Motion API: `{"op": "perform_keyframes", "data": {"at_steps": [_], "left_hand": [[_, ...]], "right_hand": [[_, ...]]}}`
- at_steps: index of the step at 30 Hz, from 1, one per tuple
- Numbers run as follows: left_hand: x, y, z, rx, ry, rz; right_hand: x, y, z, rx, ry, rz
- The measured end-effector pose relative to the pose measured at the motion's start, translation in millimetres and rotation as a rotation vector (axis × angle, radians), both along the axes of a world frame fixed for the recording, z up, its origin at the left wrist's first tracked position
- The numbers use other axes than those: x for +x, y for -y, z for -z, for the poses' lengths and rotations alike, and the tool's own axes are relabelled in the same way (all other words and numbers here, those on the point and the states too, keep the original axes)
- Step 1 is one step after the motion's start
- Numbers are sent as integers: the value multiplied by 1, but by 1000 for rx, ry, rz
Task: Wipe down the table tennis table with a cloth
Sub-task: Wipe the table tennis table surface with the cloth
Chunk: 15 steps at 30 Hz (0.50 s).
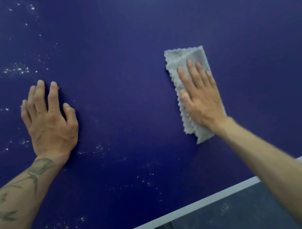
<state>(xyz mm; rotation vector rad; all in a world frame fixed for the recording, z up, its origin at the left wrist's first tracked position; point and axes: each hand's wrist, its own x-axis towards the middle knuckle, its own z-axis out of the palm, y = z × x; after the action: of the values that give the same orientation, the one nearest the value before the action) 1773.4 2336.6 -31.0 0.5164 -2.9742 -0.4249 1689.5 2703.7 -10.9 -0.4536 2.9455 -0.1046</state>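
The dark blue table tennis table [122, 79] fills most of the view, with a white line along its near edge. A folded grey cloth [179, 60] with a scalloped edge lies on the table at the right. My right hand [201, 95] presses flat on the cloth, fingers straight. To the left, my left hand [49, 121] rests on the bare table surface with fingers spread. White specks and droplets [17, 70] dot the left and near parts of the table.
The table's white near edge [179, 212] runs diagonally across the bottom. Below it is a dark grey floor [257, 212], and dark trousers show at the bottom centre.
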Motion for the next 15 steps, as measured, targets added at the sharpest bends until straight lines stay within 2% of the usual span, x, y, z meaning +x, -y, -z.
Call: {"op": "perform_keyframes", "data": {"at_steps": [2,4,7,10,13,15], "left_hand": [[0,0,0,-6,0,3],[0,-1,0,-4,7,9],[4,-1,-1,-13,23,23],[22,-6,-9,10,39,24],[54,-15,-12,19,44,-2],[74,-17,-10,4,57,-3]], "right_hand": [[29,37,1,-29,5,-36],[46,76,3,-44,32,-194],[32,84,7,-81,0,-342],[16,44,7,-71,-10,-106],[39,27,1,-87,18,178],[67,48,-1,-63,22,188]]}}
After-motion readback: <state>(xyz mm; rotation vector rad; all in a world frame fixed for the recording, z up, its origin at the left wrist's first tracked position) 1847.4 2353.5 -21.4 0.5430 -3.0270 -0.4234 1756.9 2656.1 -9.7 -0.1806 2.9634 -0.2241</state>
